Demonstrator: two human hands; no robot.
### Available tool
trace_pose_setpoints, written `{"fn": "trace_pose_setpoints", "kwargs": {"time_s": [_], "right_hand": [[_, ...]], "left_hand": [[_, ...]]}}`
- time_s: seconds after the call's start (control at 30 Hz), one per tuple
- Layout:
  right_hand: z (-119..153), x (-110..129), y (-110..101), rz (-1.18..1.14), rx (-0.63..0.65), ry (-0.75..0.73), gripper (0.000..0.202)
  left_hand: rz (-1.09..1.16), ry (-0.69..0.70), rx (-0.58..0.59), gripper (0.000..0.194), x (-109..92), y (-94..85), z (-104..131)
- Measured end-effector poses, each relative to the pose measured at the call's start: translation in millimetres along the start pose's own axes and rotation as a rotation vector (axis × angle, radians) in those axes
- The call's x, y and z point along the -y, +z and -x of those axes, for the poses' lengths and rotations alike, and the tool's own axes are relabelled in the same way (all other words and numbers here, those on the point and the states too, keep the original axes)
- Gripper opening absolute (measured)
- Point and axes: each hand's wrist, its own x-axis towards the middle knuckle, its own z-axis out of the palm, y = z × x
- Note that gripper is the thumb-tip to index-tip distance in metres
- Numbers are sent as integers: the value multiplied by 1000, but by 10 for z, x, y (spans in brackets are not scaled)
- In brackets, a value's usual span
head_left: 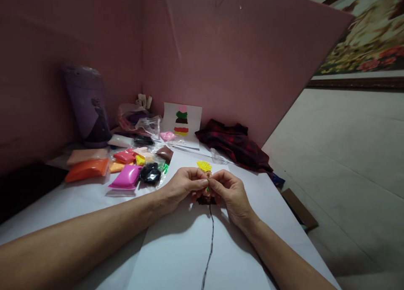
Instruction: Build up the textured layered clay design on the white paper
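Over a white sheet [176, 248], my left hand [186, 184] and my right hand [229, 189] meet, thumbs and fingertips pinched together. Between them is a small brown piece [208, 176], mostly hidden by the fingers, with a bit of green beneath. Just beyond the fingertips lies a yellow petal-like clay shape [204, 166]. A dark brown patch [205, 199] shows under the hands. From it a thin dark twisted strand [211, 243] runs down the sheet toward me.
Bags of colored clay, including orange [88, 169], magenta [125, 177] and black [150, 173], lie at the left. A purple container [86, 105] stands behind them. A card with color swatches [192, 130] leans at the back, beside dark red checked cloth [236, 145].
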Motion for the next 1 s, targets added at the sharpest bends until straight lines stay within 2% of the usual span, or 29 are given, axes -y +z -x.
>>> {"fn": "trace_pose_setpoints", "kwargs": {"time_s": [0.23, 0.47, 0.8, 1.0], "right_hand": [[23, 41, 3, -43, 79, 12, 28], [27, 19, 25, -1, -19, -78, 25], [1, 22, 13, 49, -39, -109, 25], [12, 21, 19, 11, 5, -98, 22]], "left_hand": [[-5, -11, 52, 20, -12, -13, 5], [-39, 24, 4, 21, 5, 12, 0], [-120, 40, -5, 27, -27, 34, 18], [-103, 25, 18, 24, -17, 15, 4]]}}
